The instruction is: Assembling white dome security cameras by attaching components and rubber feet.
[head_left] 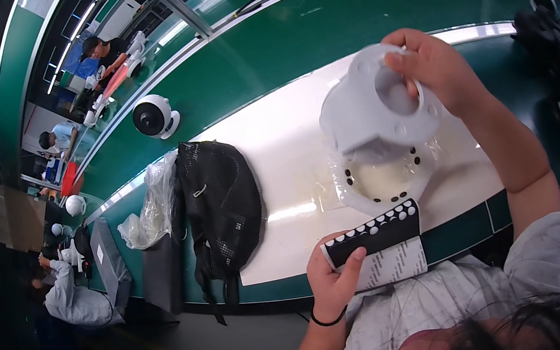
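Note:
My right hand (440, 71) grips a white plastic housing (356, 114) by the rim of its round opening, with fingers hooked over the edge. The housing is held tilted over the white mat (298, 245). Below it, and partly hidden by it, lies a pale ring-shaped piece (356, 198) in clear film, with several small black dots around it. My left hand (332, 284) holds a black sticker sheet (379, 234) near the table's front edge. White round spots run along that sheet, and its printed pale backing hangs down from it.
Left of the mat lie a black mesh bag (224, 201), a crumpled clear plastic bag (157, 202) and a dark grey box (161, 274). A white device with a black round front (154, 117) stands farther back. Black parts (555, 54) crowd the right end. Co-workers (109, 56) sit at the far left.

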The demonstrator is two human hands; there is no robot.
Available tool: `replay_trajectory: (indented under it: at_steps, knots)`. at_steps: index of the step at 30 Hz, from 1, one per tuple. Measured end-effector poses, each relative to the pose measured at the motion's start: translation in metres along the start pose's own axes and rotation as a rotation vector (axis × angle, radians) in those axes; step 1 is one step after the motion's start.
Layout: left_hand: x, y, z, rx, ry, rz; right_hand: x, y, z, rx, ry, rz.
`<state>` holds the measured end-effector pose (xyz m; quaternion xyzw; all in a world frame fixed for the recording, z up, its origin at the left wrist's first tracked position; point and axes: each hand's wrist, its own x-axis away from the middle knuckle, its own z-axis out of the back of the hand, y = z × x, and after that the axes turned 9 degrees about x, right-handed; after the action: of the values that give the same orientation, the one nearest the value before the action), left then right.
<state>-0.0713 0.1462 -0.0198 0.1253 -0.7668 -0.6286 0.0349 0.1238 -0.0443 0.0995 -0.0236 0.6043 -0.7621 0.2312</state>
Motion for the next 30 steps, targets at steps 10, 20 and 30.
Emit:
replay_trajectory:
  at_steps: [10,20,30]
  knots:
    - [-0.001,0.002,-0.007,0.144,0.003,-0.026,0.042,-0.004,-0.011,0.228,-0.195,-0.072]
    - [0.004,-0.004,-0.009,0.092,0.065,-0.201,0.083,-0.018,-0.039,0.785,-0.221,0.892]
    - [0.006,-0.003,-0.012,0.283,0.210,-0.198,0.079,-0.024,-0.034,0.645,-0.369,0.902]
